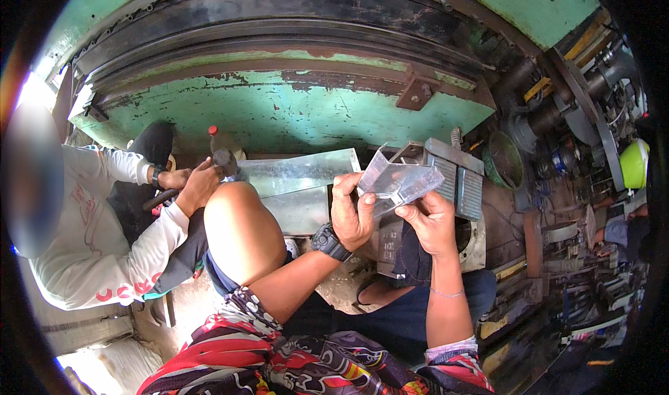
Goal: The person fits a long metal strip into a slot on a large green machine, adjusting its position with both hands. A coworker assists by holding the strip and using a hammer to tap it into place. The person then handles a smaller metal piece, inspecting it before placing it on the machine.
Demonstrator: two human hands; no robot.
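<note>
Pale floor (195, 304) nr me, big green machine (279, 109) w/ chipped paint at back. Co-worker (77, 221) sits to my L; shiny metal sheets (300, 168) lie past my knee, ribbed grey block (470, 189) to their R. My L hand (352, 221) & R hand (435, 221), slightly apart, pinch a clear bent piece (401, 179) btwn thumbs & fingers, held up in front of sheets & block.

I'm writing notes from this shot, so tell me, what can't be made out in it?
Head view: some fingertips of the left hand and right hand, hidden behind the shiny folded piece.
Head view: the top of the green machine, cut off by the upper edge.
Head view: the jumbled items at far right, many too small and dim to name.
</note>
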